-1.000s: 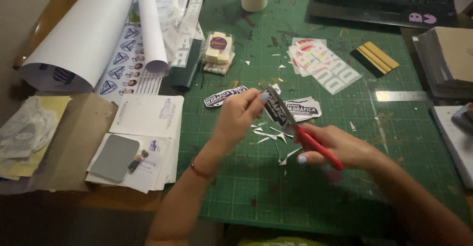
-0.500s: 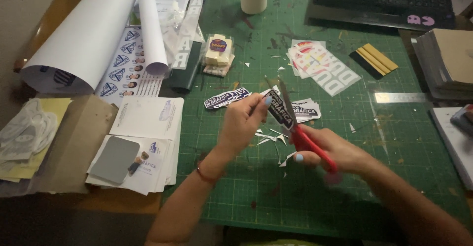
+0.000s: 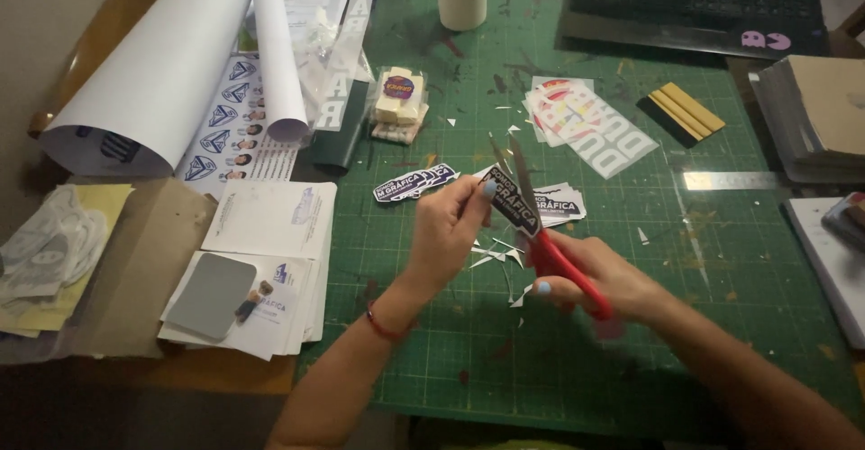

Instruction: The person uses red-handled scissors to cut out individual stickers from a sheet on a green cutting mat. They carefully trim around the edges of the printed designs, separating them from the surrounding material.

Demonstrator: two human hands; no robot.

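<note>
Red-handled scissors (image 3: pixel 550 243) sit in the right hand (image 3: pixel 599 279), its grip closed round the handles, blades open and pointing up over the green cutting mat (image 3: pixel 577 369) on the table; the left hand (image 3: pixel 446 225) pinches a dark printed sticker (image 3: pixel 514 202) between the blades, grip shut on its left end; white paper offcuts (image 3: pixel 496 254) lie just below; more cut stickers (image 3: pixel 413 185) rest beside.

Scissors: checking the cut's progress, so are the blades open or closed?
Open: the scissors blades spread in a narrow V above the dark sticker.
</note>
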